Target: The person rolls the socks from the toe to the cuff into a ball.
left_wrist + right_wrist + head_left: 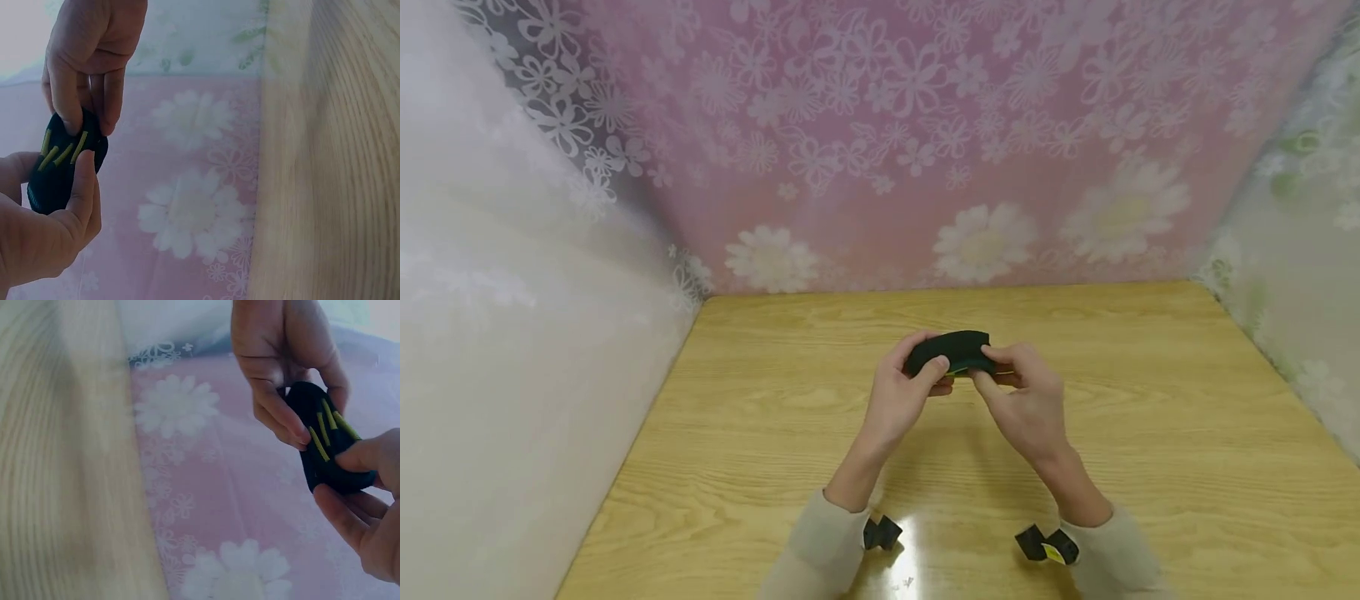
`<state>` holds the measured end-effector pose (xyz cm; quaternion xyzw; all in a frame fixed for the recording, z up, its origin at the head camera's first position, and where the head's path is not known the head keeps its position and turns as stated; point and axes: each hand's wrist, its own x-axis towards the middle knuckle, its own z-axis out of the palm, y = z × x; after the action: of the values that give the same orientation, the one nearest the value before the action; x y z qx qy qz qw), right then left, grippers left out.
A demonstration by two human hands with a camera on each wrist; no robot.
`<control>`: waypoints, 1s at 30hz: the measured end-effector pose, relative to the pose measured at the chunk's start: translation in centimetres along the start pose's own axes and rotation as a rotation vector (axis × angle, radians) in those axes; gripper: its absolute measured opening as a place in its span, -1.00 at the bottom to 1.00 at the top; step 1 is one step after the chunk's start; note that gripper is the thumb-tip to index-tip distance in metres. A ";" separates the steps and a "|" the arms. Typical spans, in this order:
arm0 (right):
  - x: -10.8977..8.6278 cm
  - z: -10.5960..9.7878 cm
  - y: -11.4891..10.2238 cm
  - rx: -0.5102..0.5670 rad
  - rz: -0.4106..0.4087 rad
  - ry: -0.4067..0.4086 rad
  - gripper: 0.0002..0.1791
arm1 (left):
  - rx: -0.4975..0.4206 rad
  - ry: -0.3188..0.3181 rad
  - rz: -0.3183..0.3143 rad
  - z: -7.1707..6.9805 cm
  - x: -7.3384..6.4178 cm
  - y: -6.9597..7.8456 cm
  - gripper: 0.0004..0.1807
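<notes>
Between the two hands is a dark green, soft-looking folded cloth piece (958, 346) with short yellow stripes, held above the wooden table. My left hand (897, 396) grips its left end, thumb on the near side. At the other end, my right hand (1028, 404) pinches the edge between thumb and fingers. In the left wrist view the yellow-striped side of the cloth piece (53, 178) shows, with the left thumb beside the stripes. The right wrist view shows the cloth piece (317, 419) bulging between both hands. Its inner folds are hidden.
A light wood-grain table (760, 433) spreads beneath the hands. Behind it rises a pink floral backdrop (865, 208), with pale panels at left (535, 350) and right (1300, 275). Small black devices sit at the left wrist (882, 533) and right wrist (1047, 544).
</notes>
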<state>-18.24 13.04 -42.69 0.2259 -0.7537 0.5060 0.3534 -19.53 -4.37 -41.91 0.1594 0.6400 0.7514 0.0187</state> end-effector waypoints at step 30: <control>1.4 0.9 1.2 0.055 -0.269 0.149 -0.85 | 0.491 -0.021 0.528 -0.7 1.7 -0.2 -0.52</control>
<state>-20.25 12.69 -42.55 0.2961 -0.6742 0.4900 0.4664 -21.33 -4.56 -41.87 0.3266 0.7379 0.5526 -0.2083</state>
